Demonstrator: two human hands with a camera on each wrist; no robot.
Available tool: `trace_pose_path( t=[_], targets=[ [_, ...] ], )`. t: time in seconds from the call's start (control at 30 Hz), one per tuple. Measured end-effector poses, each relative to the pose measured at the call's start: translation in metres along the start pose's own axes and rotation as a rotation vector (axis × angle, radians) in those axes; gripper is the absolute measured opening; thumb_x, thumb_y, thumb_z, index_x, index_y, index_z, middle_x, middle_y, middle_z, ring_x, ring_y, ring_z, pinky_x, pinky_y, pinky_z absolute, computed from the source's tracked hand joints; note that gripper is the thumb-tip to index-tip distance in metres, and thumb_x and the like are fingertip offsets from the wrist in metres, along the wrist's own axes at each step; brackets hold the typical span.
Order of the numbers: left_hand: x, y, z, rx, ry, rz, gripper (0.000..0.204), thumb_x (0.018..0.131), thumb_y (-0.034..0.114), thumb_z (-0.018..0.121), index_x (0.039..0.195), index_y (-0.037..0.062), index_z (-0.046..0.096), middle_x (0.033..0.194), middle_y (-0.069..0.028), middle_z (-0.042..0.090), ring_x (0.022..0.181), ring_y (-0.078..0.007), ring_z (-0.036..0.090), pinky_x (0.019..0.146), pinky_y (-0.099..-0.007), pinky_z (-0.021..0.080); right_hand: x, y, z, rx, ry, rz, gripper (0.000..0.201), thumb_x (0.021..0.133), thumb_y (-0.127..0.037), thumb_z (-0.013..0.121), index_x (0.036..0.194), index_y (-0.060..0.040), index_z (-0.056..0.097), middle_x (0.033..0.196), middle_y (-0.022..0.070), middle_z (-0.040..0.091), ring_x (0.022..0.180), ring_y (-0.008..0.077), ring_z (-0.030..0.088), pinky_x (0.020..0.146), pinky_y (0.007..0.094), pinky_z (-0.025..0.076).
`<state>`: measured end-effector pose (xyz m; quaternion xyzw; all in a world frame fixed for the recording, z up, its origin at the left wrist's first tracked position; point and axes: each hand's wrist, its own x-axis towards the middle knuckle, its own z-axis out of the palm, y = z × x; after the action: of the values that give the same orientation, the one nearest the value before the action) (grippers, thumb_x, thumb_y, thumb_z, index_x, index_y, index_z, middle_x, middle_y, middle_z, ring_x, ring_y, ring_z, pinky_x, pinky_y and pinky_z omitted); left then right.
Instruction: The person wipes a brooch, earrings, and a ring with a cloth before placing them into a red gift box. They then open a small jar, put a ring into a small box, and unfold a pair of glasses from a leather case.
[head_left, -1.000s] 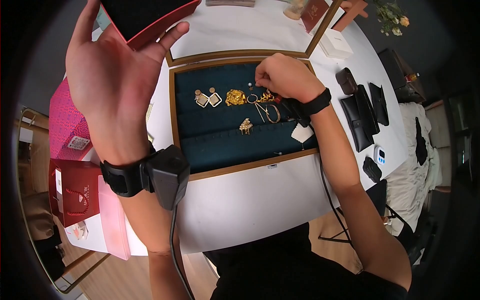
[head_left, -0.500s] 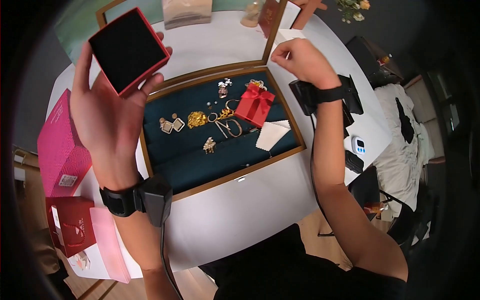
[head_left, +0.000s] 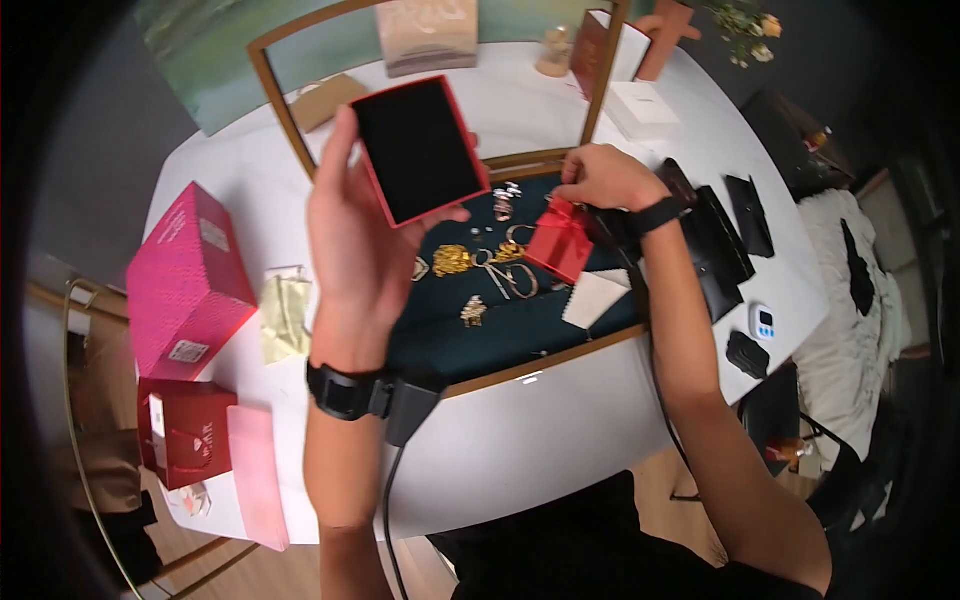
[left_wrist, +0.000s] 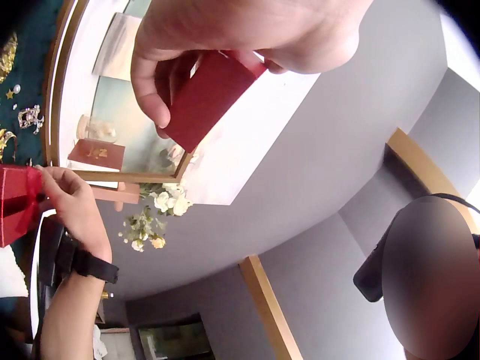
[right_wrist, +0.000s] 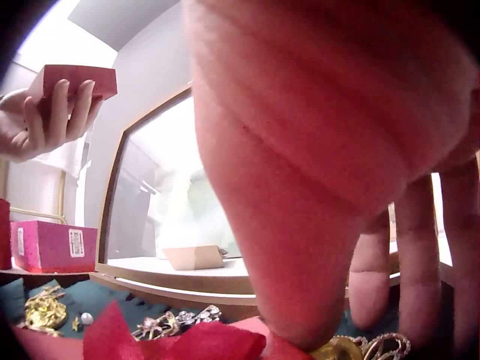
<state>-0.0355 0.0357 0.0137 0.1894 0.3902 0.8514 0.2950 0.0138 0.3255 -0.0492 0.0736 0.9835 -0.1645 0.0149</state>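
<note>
My left hand (head_left: pixel 355 235) grips a red square box (head_left: pixel 420 150) with a black lining, raised over the left back of the jewelry case (head_left: pixel 545 368). The box's red underside (left_wrist: pixel 210 105) shows in the left wrist view. A red lid (head_left: pixel 560 243) with a ribbon bow lies at the case's right side. My right hand (head_left: pixel 612 178) is at the lid's back edge, its thumb (right_wrist: pixel 292 277) down beside the red ribbon (right_wrist: pixel 172 341) and gold jewelry (right_wrist: pixel 341 349). The thumb tip's contact is hidden. Gold pieces (head_left: pixel 453 260) and a white cloth (head_left: pixel 597 298) lie on the dark green lining.
The case's framed glass cover (head_left: pixel 275 95) stands raised behind. Left are a pink box (head_left: pixel 185 290), a red bag (head_left: pixel 195 430) and a yellowish cloth (head_left: pixel 285 315). Black pouches (head_left: pixel 722 235), a white box (head_left: pixel 642 108) and a small timer (head_left: pixel 762 322) are right.
My right hand has moved from beyond the case's right edge back to the lid. My left hand, with the box, now hangs over the case's left part. The head view has shifted.
</note>
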Motion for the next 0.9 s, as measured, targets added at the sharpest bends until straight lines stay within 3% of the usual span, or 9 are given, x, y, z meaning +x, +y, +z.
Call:
trace_pose_path(
  t=[0.03,0.17,0.27,0.4,0.47,0.53,0.57,0.7,0.9],
  targets=[
    [0.0,0.0,0.001,-0.03,-0.001,0.009,0.061,0.103,0.05,0.035,0.128,-0.0011,0.055,0.108,-0.0193,0.069,0.091,-0.0272,0.07,0.07,-0.0351,0.057,0.0,0.001,0.001,0.026,0.007,0.01,0.032,0.074,-0.028,0.079,0.085,0.0006,0.069,0.079,0.0154,0.071,0.073,0.0268,0.069,0.067,0.035,0.053],
    [-0.001,0.002,0.004,0.002,0.03,0.017,0.058,0.103,0.049,0.033,0.127,0.0008,0.055,0.106,-0.0164,0.07,0.089,-0.0248,0.07,0.068,-0.0345,0.057,0.0,0.0,-0.004,0.116,-0.087,0.089,0.03,0.077,-0.026,0.078,0.084,0.0009,0.068,0.074,0.01,0.069,0.069,0.0189,0.066,0.061,0.0306,0.052],
    [0.0,0.002,0.004,-0.011,0.035,0.002,0.057,0.104,0.049,0.032,0.127,0.002,0.056,0.106,-0.015,0.07,0.089,-0.0237,0.07,0.069,-0.0343,0.057,0.0,0.0,-0.009,0.308,-0.222,0.109,0.025,0.083,-0.023,0.076,0.088,-0.0022,0.063,0.074,0.0005,0.061,0.064,0.0083,0.059,0.054,0.0233,0.049],
    [-0.002,0.002,0.005,-0.006,0.018,-0.001,0.057,0.104,0.048,0.032,0.127,0.0019,0.056,0.107,-0.0151,0.07,0.089,-0.0237,0.07,0.068,-0.034,0.056,-0.005,0.005,-0.013,0.417,-0.218,0.08,0.023,0.086,-0.021,0.074,0.087,-0.0031,0.061,0.076,0.0006,0.06,0.064,0.0082,0.058,0.052,0.0238,0.048],
    [-0.002,0.001,0.005,-0.013,0.011,-0.012,0.057,0.104,0.048,0.032,0.127,0.0019,0.056,0.107,-0.0149,0.07,0.089,-0.0236,0.07,0.067,-0.0338,0.056,-0.008,0.003,-0.023,0.459,-0.12,0.037,0.02,0.09,-0.019,0.072,0.087,-0.0039,0.06,0.076,-0.0006,0.061,0.066,0.0064,0.058,0.053,0.0226,0.047],
    [-0.001,0.0,0.004,0.029,0.006,0.004,0.068,0.103,0.051,0.03,0.134,-0.006,0.048,0.119,-0.0277,0.063,0.101,-0.0358,0.067,0.071,-0.0342,0.058,-0.015,-0.002,-0.033,0.526,-0.004,0.0,0.018,0.09,-0.019,0.071,0.09,-0.0037,0.061,0.075,-0.0004,0.061,0.064,0.0064,0.058,0.055,0.0216,0.048],
    [-0.001,-0.001,0.005,0.023,0.001,0.005,0.068,0.103,0.051,0.03,0.134,-0.006,0.048,0.119,-0.0277,0.063,0.101,-0.0358,0.067,0.071,-0.0342,0.058,-0.018,-0.006,-0.039,0.597,0.107,-0.051,0.017,0.091,-0.018,0.07,0.092,-0.0035,0.062,0.075,-0.0002,0.062,0.063,0.0063,0.058,0.057,0.0206,0.048],
    [0.001,-0.012,0.005,0.05,0.016,-0.03,0.067,0.103,0.05,0.029,0.133,-0.0054,0.05,0.119,-0.0262,0.064,0.099,-0.035,0.068,0.072,-0.0349,0.057,-0.035,-0.033,-0.061,0.861,0.188,-0.212,0.015,0.094,-0.017,0.067,0.097,-0.0041,0.06,0.082,0.0005,0.067,0.071,0.0045,0.062,0.06,0.0194,0.05],
    [0.0,-0.028,0.01,0.044,0.046,-0.077,0.06,0.103,0.05,0.035,0.13,0.0002,0.054,0.114,-0.0171,0.068,0.095,-0.025,0.069,0.07,-0.0339,0.055,-0.058,-0.073,-0.073,1.066,0.065,-0.39,0.012,0.096,-0.014,0.064,0.102,-0.0049,0.059,0.088,0.0,0.065,0.077,0.0049,0.061,0.063,0.0212,0.05]
  ],
)
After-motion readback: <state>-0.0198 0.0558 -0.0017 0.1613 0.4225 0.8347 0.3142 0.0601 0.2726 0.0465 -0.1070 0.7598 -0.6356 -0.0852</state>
